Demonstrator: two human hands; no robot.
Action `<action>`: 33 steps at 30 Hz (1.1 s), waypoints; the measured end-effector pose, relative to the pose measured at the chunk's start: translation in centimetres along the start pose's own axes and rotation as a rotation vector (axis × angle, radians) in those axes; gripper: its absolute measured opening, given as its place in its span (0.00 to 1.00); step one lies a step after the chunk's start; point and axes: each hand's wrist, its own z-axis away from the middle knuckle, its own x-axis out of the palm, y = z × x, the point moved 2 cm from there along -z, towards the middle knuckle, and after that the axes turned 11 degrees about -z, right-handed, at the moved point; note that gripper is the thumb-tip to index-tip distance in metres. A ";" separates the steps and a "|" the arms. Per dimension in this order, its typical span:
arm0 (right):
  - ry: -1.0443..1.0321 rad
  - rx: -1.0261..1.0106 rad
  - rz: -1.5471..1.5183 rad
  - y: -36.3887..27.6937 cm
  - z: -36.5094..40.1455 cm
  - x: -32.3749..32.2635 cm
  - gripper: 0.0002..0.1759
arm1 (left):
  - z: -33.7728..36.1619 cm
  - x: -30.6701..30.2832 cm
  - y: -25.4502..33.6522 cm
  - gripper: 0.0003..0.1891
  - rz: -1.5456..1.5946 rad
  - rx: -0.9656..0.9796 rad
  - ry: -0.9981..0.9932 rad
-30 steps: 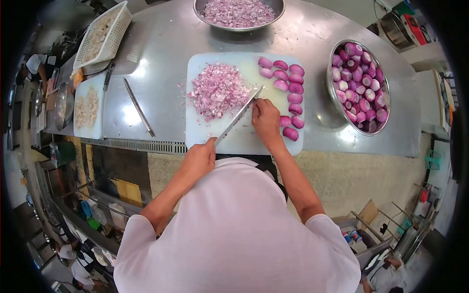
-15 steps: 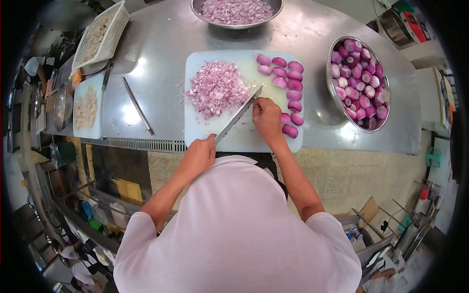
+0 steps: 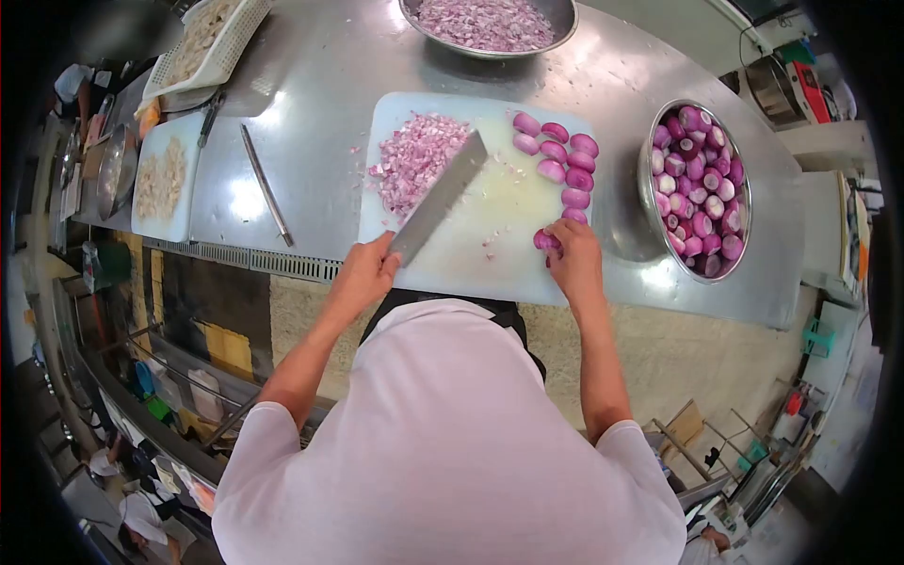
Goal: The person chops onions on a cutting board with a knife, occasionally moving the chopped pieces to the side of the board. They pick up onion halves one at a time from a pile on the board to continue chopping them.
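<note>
Chopped onion [image 3: 419, 160] is lying heaped on the white board [image 3: 443, 273] and filling the far bowl [image 3: 480, 54]; onion halves [image 3: 581, 162] are sitting unchopped along the board's right side, and peeled onions [image 3: 702, 198] are still awaiting cutting in the right-hand bowl [image 3: 650, 188]. The left hand [image 3: 365, 275] is gripping the cleaver [image 3: 443, 198] beside the heap; the right hand [image 3: 576, 259] is pinching an onion half [image 3: 543, 241] near the board's near corner; its fingers are partly hiding that piece, and the frame is cutting off the far bowl.
</note>
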 end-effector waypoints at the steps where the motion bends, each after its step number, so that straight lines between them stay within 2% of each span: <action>1: -0.003 -0.010 0.003 0.0 -0.3 0.4 0.14 | -0.1 -0.7 0.1 0.13 -0.106 -0.063 0.036; 3: 0.019 0.104 -0.130 0.1 -0.3 0.9 0.14 | 0.9 -0.5 1.1 0.14 -0.103 -0.005 0.105; 5: 0.047 0.092 -0.147 -0.4 -0.5 1.7 0.14 | 1.9 -0.8 4.2 0.12 -0.061 -0.030 -0.039; 6: 0.078 0.087 -0.168 -0.7 -0.7 2.1 0.14 | 2.2 0.0 4.0 0.10 -0.054 0.034 -0.056; 8: 0.082 0.072 -0.169 -0.8 -0.9 3.3 0.13 | 1.8 1.9 0.8 0.10 0.007 0.022 -0.056; 10: 0.093 0.068 -0.168 -1.6 -1.4 3.8 0.13 | 1.1 0.7 0.2 0.09 0.065 0.025 -0.024; 11: 0.125 0.038 -0.199 -2.1 -1.7 4.2 0.13 | 0.9 0.1 0.1 0.09 0.065 0.028 -0.029; 13: 0.162 0.006 -0.227 -2.8 -2.9 5.4 0.12 | 0.5 -1.8 0.8 0.09 -0.073 -0.083 0.056; 15: 0.220 -0.187 -0.187 -3.5 -4.6 6.8 0.10 | 0.6 -2.5 2.3 0.08 -0.125 -0.057 0.065; 18: 0.143 -0.199 -0.151 -4.2 -6.3 7.7 0.08 | 0.9 -1.1 3.6 0.07 -0.170 0.084 0.165; 21: 0.071 -0.177 -0.062 -4.6 -6.9 7.7 0.07 | -0.3 0.7 3.5 0.09 -0.259 0.030 0.051; 25: 0.064 -0.176 -0.050 -4.7 -6.9 7.3 0.06 | 1.4 0.0 5.2 0.08 -0.179 0.037 0.054; 28: 0.065 -0.144 -0.027 -4.9 -6.6 7.7 0.06 | 1.1 0.8 3.8 0.11 -0.241 0.013 0.029; 33: 0.125 -0.148 -0.045 -4.3 -6.2 8.1 0.06 | 1.0 0.9 3.7 0.11 -0.240 0.027 0.033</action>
